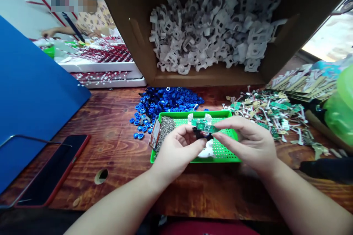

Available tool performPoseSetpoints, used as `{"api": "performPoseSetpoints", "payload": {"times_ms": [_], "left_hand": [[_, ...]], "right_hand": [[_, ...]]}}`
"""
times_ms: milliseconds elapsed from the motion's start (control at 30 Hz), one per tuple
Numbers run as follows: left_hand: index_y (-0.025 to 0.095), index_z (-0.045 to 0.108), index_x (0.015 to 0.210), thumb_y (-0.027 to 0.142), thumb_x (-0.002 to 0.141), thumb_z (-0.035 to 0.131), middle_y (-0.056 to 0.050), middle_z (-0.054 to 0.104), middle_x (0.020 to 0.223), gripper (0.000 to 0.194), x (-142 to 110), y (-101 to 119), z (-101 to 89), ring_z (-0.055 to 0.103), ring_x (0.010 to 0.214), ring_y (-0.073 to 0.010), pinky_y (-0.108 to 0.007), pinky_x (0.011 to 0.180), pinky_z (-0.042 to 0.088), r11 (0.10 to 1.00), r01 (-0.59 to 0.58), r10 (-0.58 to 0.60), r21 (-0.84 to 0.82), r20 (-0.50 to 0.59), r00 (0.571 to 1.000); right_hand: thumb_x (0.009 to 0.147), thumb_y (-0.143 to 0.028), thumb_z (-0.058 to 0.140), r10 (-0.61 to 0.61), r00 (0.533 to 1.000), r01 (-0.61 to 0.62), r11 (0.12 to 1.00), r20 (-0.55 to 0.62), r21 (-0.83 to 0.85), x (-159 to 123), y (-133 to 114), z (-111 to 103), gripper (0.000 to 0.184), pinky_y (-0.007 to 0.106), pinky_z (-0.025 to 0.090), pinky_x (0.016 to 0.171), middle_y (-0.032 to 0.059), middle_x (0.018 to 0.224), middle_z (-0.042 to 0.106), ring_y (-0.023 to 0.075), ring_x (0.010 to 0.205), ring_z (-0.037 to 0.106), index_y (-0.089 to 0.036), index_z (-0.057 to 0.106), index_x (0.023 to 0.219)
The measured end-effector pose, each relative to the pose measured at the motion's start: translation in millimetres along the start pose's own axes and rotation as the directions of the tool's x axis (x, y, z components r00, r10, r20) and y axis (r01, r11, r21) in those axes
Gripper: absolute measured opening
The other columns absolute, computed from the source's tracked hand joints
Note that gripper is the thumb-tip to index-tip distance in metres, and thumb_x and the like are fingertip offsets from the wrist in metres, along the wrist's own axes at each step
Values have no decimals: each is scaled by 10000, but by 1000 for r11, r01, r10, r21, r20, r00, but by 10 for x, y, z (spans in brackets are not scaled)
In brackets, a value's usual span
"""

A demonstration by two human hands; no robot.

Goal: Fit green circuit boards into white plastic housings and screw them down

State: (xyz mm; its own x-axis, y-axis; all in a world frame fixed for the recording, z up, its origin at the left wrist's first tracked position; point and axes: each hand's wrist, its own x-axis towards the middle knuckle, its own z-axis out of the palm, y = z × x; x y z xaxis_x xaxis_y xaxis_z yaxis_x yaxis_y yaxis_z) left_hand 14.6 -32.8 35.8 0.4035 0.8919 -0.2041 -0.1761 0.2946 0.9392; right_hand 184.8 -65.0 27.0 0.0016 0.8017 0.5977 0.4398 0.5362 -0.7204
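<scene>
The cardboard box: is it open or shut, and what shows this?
Open: the cardboard box has its mouth towards the camera, showing white plastic parts piled inside.

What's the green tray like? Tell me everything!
The tray is bright green and looks like plastic. It's rectangular, with a raised rim and a floor full of holes. It lies flat on the table, partly hidden by the left hand and right hand. Metal bits, probably screws, are heaped in its left end.

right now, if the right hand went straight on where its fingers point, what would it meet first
The small green circuit board at the fingertips of the right hand; beyond it, probably the left hand, though depth is hard to judge from this one view.
</scene>
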Motion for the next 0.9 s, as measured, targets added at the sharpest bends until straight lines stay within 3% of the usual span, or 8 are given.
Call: {"api": "performPoseSetpoints", "payload": {"times_ms": [200,333,433,567,733,900], "left_hand": [[202,623,820,145,698,681,22,622,715,147,0,-35,-70,562,657,-97,-216,634,470,972,-171,173,158,6,985],[209,620,895,160,729,667,3,659,822,179,-23,-81,-93,605,741,-116,-229,705,493,925,-280,293,256,-13,956],[209,624,929,146,741,659,6,676,854,202,-31,-68,-93,620,763,-108,-210,722,500,901,-320,335,294,-1,942],[202,629,941,139,744,658,8,688,875,209,-31,-42,-105,626,781,-98,-188,733,500,881,-334,347,334,20,938],[192,640,951,158,743,673,3,685,862,213,-11,-69,-135,619,784,-109,-202,739,500,861,-341,361,377,19,932],[211,656,1026,209,797,640,-12,701,987,230,-6,-45,-133,634,898,-129,-226,825,499,935,-247,226,255,112,968]], "right_hand": [[760,-134,669,-42,996,46,997,73,-55,43,-37,11,227,236,521,747,-7,865,663,101,796,618,-241,630,956],[771,-165,665,117,993,-116,992,-4,52,22,-30,66,176,212,536,692,5,868,652,102,800,618,-236,647,930],[769,-172,669,192,981,-190,970,1,153,-1,-14,89,172,175,536,674,-3,871,646,88,810,619,-242,651,925],[770,-178,669,164,986,-167,979,37,117,2,-4,79,166,179,532,681,1,868,646,90,812,613,-236,654,925],[782,-197,657,118,990,-115,992,72,-42,43,-20,61,146,212,526,682,16,875,654,105,808,614,-218,652,926],[808,-224,632,154,986,-145,982,68,-122,43,-47,41,134,215,512,727,4,909,653,99,852,608,-227,643,941]]}}
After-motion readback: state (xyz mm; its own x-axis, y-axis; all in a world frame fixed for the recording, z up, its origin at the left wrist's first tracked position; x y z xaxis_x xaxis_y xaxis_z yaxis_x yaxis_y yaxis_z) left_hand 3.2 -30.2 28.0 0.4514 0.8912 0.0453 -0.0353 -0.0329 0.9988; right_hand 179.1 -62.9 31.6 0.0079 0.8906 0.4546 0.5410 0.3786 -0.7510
